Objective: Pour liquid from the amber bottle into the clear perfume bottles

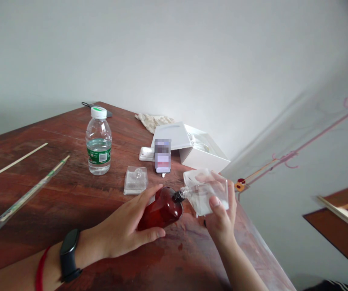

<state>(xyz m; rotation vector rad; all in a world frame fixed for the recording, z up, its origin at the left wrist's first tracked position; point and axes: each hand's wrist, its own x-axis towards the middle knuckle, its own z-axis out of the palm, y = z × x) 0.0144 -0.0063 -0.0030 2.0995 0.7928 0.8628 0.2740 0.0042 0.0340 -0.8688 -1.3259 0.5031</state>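
My left hand [137, 220] is wrapped round an amber bottle [162, 208] with a black neck, tilted to the right. In my right hand [222, 210] is a clear square bottle [209, 194], tipped on its side with its threaded mouth at the black neck of the amber bottle. Some clear liquid seems to lie along the lower side of the clear bottle. Just behind my left hand rests a clear square piece with a round knob [136, 180]. The far fingers of both hands are partly hidden.
A water bottle [98, 141] stands at the left, near wrapped chopsticks [25, 198] and a bare stick [13, 163]. Behind the hands are a propped phone [162, 157], a white case [146, 154], an open white box [206, 155] and a cloth [152, 121].
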